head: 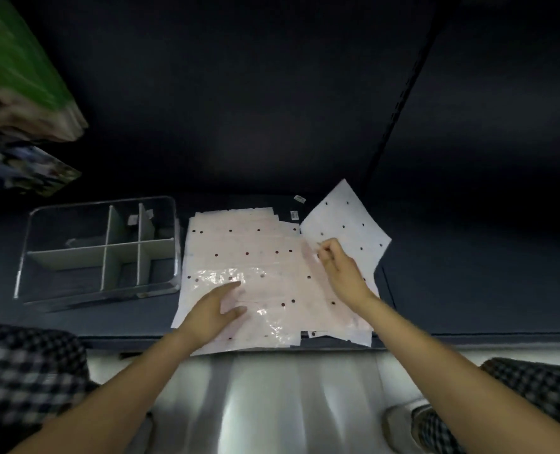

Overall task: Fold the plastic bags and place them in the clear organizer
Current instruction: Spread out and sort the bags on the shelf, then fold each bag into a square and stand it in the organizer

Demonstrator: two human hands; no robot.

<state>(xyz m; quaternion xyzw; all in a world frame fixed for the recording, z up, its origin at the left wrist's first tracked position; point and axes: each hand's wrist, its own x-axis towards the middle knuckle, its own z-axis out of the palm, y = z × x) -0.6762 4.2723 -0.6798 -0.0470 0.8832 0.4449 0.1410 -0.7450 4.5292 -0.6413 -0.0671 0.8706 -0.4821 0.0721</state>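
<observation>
Nothing looks folded yet: the dotted plastic bags (255, 267) lie spread at frame centre on the dark desk (468, 290). The clear organizer (98, 250), centre-left, appears empty. The left hand (213, 309) presses flat, fingers straight; the right hand (337, 267) fingers pinch a bag's edge.

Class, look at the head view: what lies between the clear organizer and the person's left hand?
In the head view, only the left part of the dotted plastic bags lies between the clear organizer and the left hand.

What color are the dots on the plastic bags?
Dark red-brown dots on the pale pink plastic bags, seen best in the head view.
</observation>
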